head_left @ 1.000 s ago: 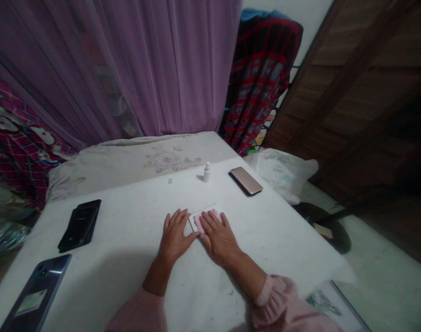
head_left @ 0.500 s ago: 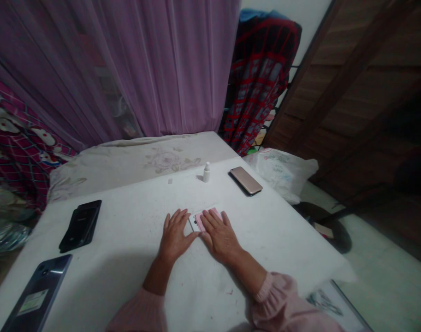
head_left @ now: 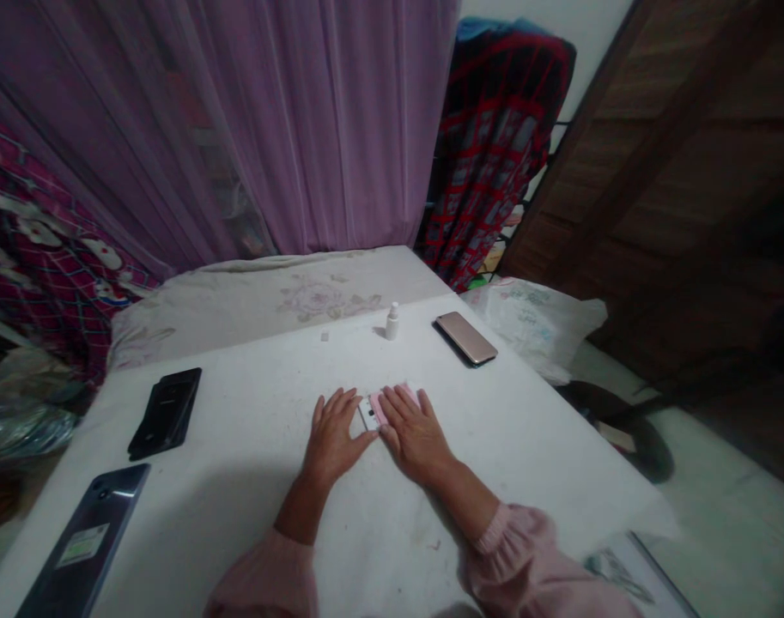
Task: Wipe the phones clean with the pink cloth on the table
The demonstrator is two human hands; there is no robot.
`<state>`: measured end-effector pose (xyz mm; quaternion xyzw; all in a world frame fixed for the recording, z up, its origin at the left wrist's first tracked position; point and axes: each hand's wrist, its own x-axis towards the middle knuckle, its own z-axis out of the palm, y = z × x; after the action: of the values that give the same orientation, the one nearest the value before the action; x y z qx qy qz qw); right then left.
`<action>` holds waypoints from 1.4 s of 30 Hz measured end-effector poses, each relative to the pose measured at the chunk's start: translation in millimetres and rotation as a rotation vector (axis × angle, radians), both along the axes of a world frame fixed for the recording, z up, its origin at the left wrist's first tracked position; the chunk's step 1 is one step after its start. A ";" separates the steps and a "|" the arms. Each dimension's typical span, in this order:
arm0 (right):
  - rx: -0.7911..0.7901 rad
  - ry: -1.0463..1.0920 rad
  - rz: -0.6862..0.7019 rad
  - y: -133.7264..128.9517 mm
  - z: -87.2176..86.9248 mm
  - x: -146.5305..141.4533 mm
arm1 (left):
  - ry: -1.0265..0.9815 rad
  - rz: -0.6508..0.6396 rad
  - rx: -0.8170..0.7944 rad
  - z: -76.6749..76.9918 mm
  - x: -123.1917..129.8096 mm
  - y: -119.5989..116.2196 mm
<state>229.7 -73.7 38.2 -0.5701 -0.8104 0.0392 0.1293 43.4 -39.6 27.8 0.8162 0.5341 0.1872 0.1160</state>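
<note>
A white phone (head_left: 367, 414) lies flat on the white cloth in front of me, mostly covered. Over its right part is a pink cloth (head_left: 412, 394), pressed down under the flat fingers of my right hand (head_left: 416, 431). The phone's left end shows, with a dark spot on it. My left hand (head_left: 332, 431) rests at that end, fingers spread and thumb near the lower edge, holding nothing between them. Beyond the hands stand a small white bottle (head_left: 392, 322) and a tiny square piece (head_left: 325, 336).
A gold phone (head_left: 467, 336) lies on a dark one at the right. Black phones (head_left: 166, 412) and a dark blue phone (head_left: 86, 545) are at the left. A plastic bag (head_left: 537, 324) sits beyond the table's right edge.
The whole view has shifted slightly, so things appear a little further right. My right hand and the pink cloth remain over the phone, with hardly any change.
</note>
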 end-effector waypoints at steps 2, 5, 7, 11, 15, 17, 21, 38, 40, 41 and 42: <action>0.035 -0.011 0.005 -9.2 -5.2 4.6 | 0.001 0.005 -0.020 2.3 0.6 -1.2; 0.072 -0.033 0.008 -13.6 -10.6 7.7 | 0.000 0.001 -0.047 5.3 1.1 -2.3; 0.072 -0.032 0.001 -7.9 -11.3 5.5 | -0.007 0.006 -0.059 6.9 1.1 -2.7; 0.056 -0.020 -0.020 8.3 -8.7 -3.0 | -0.021 0.012 -0.077 8.9 0.9 -3.6; 0.067 -0.047 -0.017 2.3 -9.4 -1.8 | -0.033 0.012 -0.067 9.3 0.7 -4.8; 0.082 -0.059 -0.007 -8.6 -12.3 3.3 | -0.040 0.014 -0.063 9.3 0.6 -5.2; 0.099 -0.063 0.030 -21.4 -17.8 11.6 | -0.043 0.013 -0.083 10.0 0.4 -5.1; 0.129 -0.053 -0.018 -16.7 -20.0 20.4 | -0.031 0.004 -0.062 7.3 -0.6 -4.2; 0.127 -0.052 -0.021 -10.3 -20.3 19.7 | -0.040 0.003 -0.065 6.9 -0.8 -4.2; 0.124 -0.053 -0.025 -4.7 -19.9 18.2 | -0.042 0.003 -0.071 7.0 -0.8 -4.3; 0.120 -0.055 -0.029 1.5 -19.4 16.2 | -0.042 0.004 -0.076 7.2 -0.8 -4.5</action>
<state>245.9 -72.2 18.9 -0.5739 -0.8061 -0.0267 0.1416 42.6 -44.1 35.1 0.8059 0.5400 0.1843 0.1578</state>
